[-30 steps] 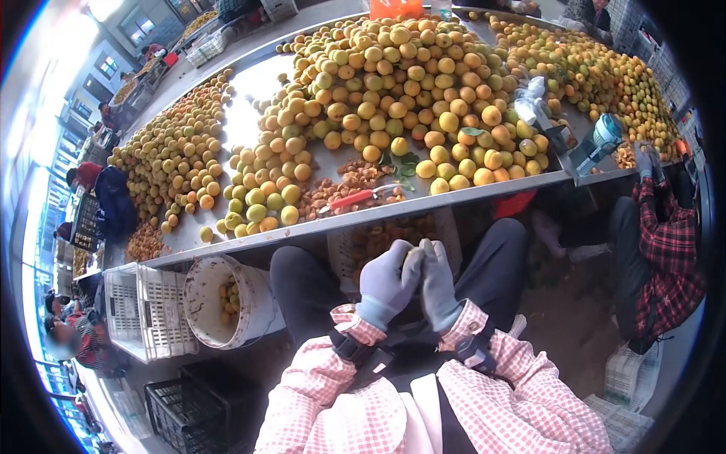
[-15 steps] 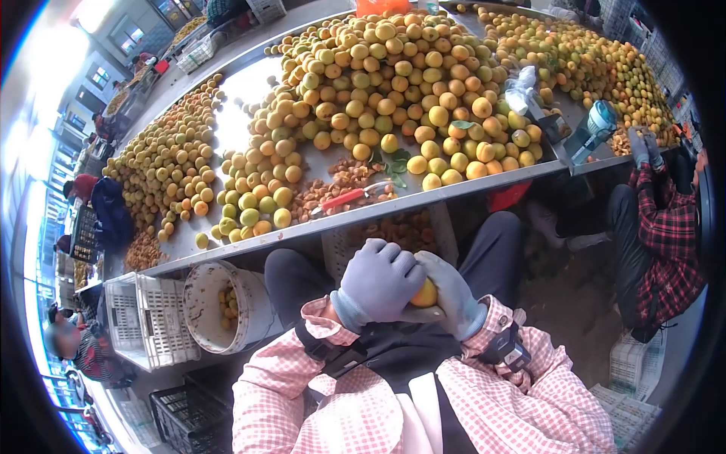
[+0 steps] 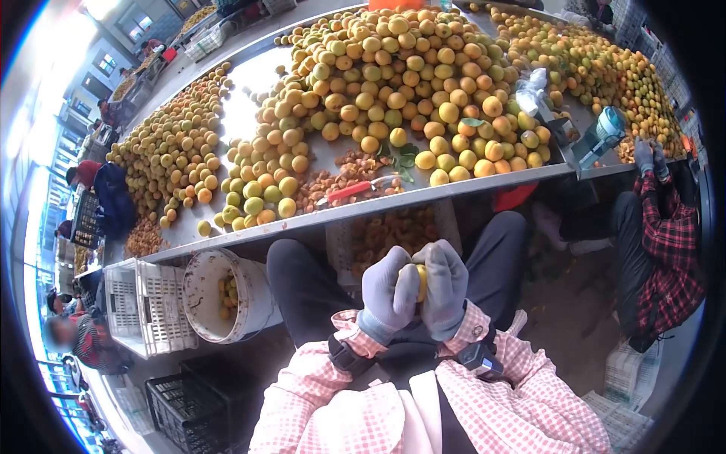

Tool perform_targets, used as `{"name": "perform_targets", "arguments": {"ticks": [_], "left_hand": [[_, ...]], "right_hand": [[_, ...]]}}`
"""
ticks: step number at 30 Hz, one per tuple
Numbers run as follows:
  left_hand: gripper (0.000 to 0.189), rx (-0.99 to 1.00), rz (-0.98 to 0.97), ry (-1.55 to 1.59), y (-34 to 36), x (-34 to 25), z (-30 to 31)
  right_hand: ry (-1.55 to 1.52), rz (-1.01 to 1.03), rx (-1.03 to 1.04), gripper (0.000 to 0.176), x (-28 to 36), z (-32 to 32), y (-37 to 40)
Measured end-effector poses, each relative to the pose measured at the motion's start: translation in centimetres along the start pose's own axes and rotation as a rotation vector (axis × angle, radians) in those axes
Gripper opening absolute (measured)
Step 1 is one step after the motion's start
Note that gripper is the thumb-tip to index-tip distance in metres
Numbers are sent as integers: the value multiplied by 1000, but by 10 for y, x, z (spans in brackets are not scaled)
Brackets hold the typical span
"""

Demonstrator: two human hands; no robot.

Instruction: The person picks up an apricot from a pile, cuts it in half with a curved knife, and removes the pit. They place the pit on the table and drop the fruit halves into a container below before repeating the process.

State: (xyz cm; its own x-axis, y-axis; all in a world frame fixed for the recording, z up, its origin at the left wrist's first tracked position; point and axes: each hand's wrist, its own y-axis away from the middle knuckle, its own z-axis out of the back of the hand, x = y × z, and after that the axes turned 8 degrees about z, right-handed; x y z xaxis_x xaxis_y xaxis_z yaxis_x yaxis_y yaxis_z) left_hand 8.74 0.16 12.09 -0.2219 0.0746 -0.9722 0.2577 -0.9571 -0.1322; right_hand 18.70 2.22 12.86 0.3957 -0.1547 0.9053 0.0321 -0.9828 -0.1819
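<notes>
gripping apricot (image 3: pixel 420 281), both hands closed

Grey-blue gloves on left hand (image 3: pixel 389 291) and right hand (image 3: pixel 445 291). Yellow fruit (image 3: pixel 421 281) between them. Pink-and-white check sleeves (image 3: pixel 522 408). Yellow-orange pile (image 3: pixel 393 68), some green. Red-handled knife (image 3: pixel 350 191). White bucket (image 3: pixel 246 299), white crate (image 3: pixel 144 303). Grey metal table (image 3: pixel 302 225). Co-worker's shirt (image 3: pixel 669 250): red-black plaid.

Metal table (image 3: pixel 454 189) heaped with apricots (image 3: pixel 393 76) — a red-handled knife (image 3: pixel 349 192) beside loose pits (image 3: pixel 355 163); white bucket (image 3: pixel 253 303) below.
</notes>
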Motion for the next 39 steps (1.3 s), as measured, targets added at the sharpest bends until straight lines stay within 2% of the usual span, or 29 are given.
{"name": "perform_targets", "arguments": {"ticks": [1,2,3,4,5,6,8,9,10,12,13,15,17,19,20,22,24,26,28,30,32,34,36,37,38,39], "left_hand": [[27,-6,-8,1,-2,-1,5],[34,72,-66,-236,-4,-3,12],[42,155,-123,-473,-6,-5,18],[42,156,-127,-469,-13,-7,21],[52,181,-376,-576,-21,-11,23],[63,205,-626,-678,-27,-14,26],[63,266,-642,-721,-34,-24,32],[59,340,-703,-796,-35,-32,35],[57,416,-766,-869,-37,-37,36],[52,412,-839,-858,-37,-40,35],[49,396,-877,-889,-36,-41,35],[43,357,-960,-896,-37,-41,34],[44,334,-909,-826,-38,-41,32],[44,306,-866,-766,-37,-40,32],[46,266,-836,-696,-37,-37,29],[49,230,-799,-621,-33,-30,27],[49,236,-661,-509,-28,-24,28],[47,216,-638,-450,-22,-15,21],[45,104,-418,-188,-11,-6,12],[45,63,-361,-113,0,-1,2],[51,15,-26,144,9,8,-4],[53,-6,-11,178,6,10,-3],[53,86,80,8,-7,10,3],[52,111,25,-61,-12,10,9],[57,119,-83,-217,-18,9,16],[61,182,-199,-382,-25,5,29]], "right_hand": [[-16,-132,-3,24,1,1,-5],[-14,-129,1,24,-1,8,-8],[41,-186,87,23,-6,17,-10],[98,-241,172,22,-8,22,-12],[-220,-478,77,22,-4,21,-12],[-219,-483,71,22,2,20,-9],[-136,-517,85,16,13,19,-7],[394,-1,391,19,1,29,-1],[394,-2,386,19,1,29,2],[131,-265,343,25,2,31,6],[14,-389,288,21,11,26,6],[-90,-451,236,18,17,22,5],[-193,-518,181,16,22,19,5],[-497,-570,-32,16,25,10,4],[-500,-566,-30,16,21,8,5],[-278,-309,13,17,12,7,12],[-261,-289,-10,18,15,4,13],[-240,-262,-34,20,19,1,13],[-172,-139,-72,19,22,-5,13],[-221,-124,-87,19,23,-7,13],[29,218,34,19,6,-3,9],[7,277,52,19,-15,3,2],[675,586,86,25,-37,17,-14],[124,-103,17,27,-5,2,-20],[124,-100,11,27,-4,7,-20],[-59,-384,1,27,-2,14,-20]]}}
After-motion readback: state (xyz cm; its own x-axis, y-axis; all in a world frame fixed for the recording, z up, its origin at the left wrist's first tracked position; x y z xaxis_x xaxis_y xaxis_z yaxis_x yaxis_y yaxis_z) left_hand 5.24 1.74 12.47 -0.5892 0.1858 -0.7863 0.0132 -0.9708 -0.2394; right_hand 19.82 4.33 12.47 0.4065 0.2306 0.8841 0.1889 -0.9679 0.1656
